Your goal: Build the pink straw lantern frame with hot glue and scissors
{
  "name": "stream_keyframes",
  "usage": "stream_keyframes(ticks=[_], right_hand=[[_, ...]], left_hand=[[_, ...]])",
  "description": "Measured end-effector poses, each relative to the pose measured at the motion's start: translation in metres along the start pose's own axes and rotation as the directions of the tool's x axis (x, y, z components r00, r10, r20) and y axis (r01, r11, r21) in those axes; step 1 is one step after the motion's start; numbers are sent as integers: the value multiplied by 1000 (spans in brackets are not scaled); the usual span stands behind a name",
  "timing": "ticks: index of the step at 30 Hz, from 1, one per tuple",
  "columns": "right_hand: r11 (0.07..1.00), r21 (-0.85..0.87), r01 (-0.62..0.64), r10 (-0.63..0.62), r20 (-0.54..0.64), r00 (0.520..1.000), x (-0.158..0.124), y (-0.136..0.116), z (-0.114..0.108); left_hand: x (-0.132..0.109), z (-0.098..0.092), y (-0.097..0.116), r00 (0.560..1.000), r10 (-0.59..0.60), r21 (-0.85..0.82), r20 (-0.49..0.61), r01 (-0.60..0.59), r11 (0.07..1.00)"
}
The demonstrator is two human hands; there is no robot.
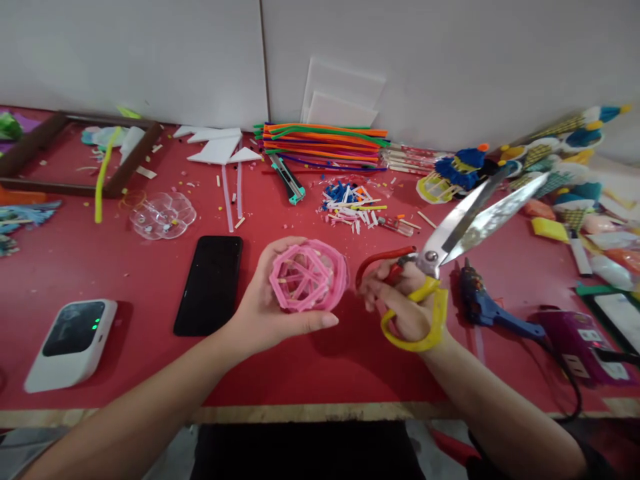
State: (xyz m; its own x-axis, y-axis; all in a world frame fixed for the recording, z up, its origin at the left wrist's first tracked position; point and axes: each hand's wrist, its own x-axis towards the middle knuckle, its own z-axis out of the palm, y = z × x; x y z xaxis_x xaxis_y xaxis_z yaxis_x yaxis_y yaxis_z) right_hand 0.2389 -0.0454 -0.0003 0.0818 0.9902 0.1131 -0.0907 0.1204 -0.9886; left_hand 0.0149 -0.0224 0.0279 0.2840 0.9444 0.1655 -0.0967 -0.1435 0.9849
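My left hand [260, 307] cups a pink ball-shaped cage made of straws [309, 275] just above the red table [150, 267]. Its fingers curl round the cage from below and behind. My right hand [400, 303] grips a large pair of scissors [467, 223] with one red and one yellow handle loop. The steel blades are parted and point up and to the right, away from the cage. The two hands are a short gap apart.
A black phone [210, 283] and a white device with green lights [70, 343] lie to the left. A blue glue gun [487, 310] and a purple power strip [583, 340] lie to the right. Coloured straws [323, 143], cut straw bits [350, 203] and craft toys [550, 167] crowd the back.
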Motion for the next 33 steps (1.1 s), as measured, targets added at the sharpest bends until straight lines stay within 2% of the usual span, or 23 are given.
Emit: stream_keyframes(ticks=[5, 8, 13, 18, 21, 24, 27, 33], right_hand=[[999, -47, 14, -13, 18, 1000, -3, -7, 11], [996, -80, 40, -37, 31, 999, 3, -10, 6], [992, -127, -13, 24, 89, 996, 9, -8, -2], [991, -129, -33, 41, 65, 997, 11, -7, 0], [992, -126, -26, 32, 48, 998, 14, -9, 1], [985, -170, -13, 16, 15, 1000, 14, -11, 2], [979, -202, -24, 20, -22, 1000, 13, -9, 4], [986, -156, -53, 60, 41, 997, 8, -5, 4]], left_hand=[[-3, 0, -3, 999, -49, 34, 4, 49, 998], [-5, 1, -4, 993, -97, 31, 71, 95, 995], [-9, 1, -6, 973, -180, 116, 145, 164, 980], [-7, -3, -5, 909, -210, 10, 361, 222, 975], [-4, -5, -5, 918, -184, 1, 352, 196, 981], [-1, -4, -5, 924, -203, -47, 323, 230, 972], [0, -3, -2, 922, -211, -11, 325, 227, 974], [-3, 1, 7, 888, -206, 36, 411, 210, 977]])
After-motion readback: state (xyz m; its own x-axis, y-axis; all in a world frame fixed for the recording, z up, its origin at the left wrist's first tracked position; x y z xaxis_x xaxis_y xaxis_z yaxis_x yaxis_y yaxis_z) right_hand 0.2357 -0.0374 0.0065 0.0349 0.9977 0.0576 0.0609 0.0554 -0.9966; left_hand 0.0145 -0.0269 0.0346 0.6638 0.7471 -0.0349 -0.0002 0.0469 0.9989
